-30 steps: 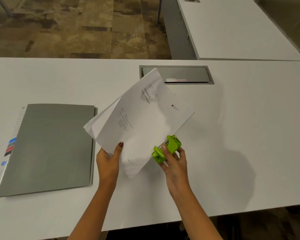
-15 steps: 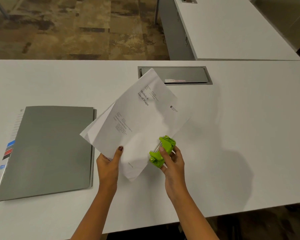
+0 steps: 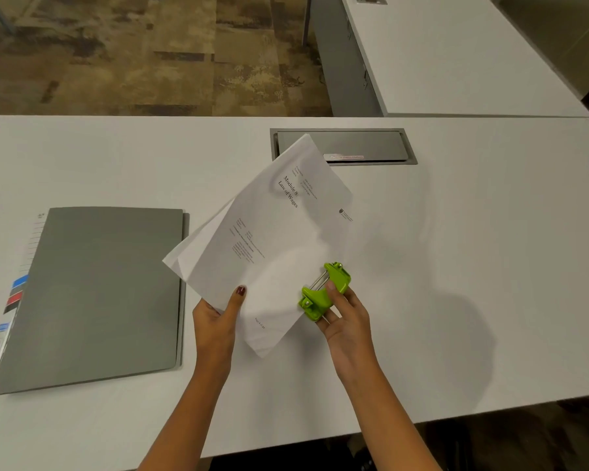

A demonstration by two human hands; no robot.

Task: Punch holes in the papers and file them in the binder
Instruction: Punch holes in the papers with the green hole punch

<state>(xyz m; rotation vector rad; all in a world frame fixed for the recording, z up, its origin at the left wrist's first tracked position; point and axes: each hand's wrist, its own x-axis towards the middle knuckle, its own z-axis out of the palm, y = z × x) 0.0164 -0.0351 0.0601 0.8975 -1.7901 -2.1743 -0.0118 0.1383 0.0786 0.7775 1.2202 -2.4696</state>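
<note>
A small stack of white printed papers (image 3: 272, 239) is held tilted above the white table, its top sheet headed "Module 8: Law of Wages". My left hand (image 3: 218, 317) grips the stack's lower left edge, thumb on top. My right hand (image 3: 344, 321) holds a lime-green hole punch (image 3: 323, 290) against the stack's right edge, thumb pressing on its top. The grey binder (image 3: 96, 294) lies closed on the table to the left, with coloured index tabs sticking out along its left side.
A grey metal cable hatch (image 3: 361, 144) is set into the table (image 3: 473, 249) behind the papers. A second white desk (image 3: 456, 56) stands at the far right. Patterned carpet lies beyond the table's far edge.
The papers and the punch have shifted slightly left and down together. My right thumb now rests further up on the punch. The binder has not moved.
</note>
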